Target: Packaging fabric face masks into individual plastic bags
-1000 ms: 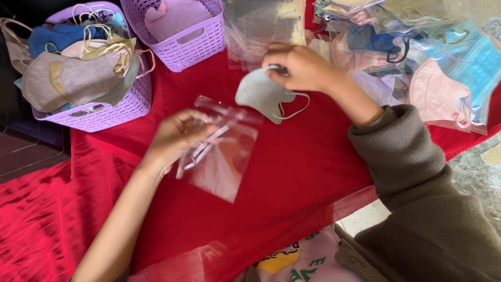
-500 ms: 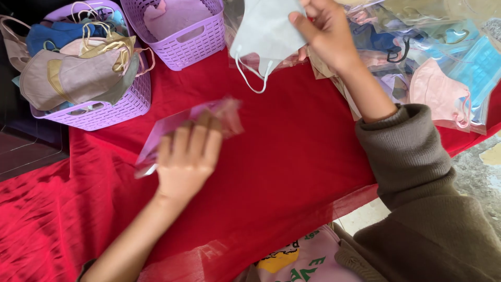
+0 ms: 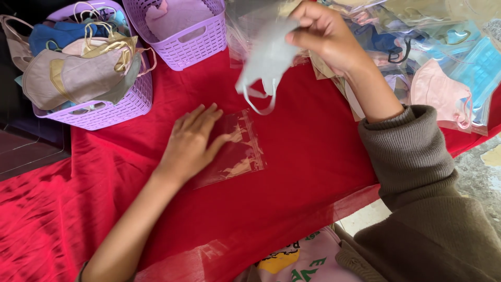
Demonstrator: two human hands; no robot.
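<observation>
Since half a second ago, left hand [image 3: 190,143] flattens clear plastic zip bag [image 3: 235,149] on red tabletop [image 3: 313,156].
Right hand [image 3: 321,34] pinches pale grey fabric face mask [image 3: 266,57] above the bag; bagging step, opening the bag's mouth likely comes next.

The grey face mask [image 3: 266,57] is motion-blurred. The left hand [image 3: 190,143] hides part of the clear plastic bag [image 3: 237,151]. The far purple basket [image 3: 180,31] is cut off.

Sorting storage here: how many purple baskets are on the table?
2: one purple basket at left, heaped with masks; another at top centre, cut by the frame's edge. More may lie outside view.
</observation>
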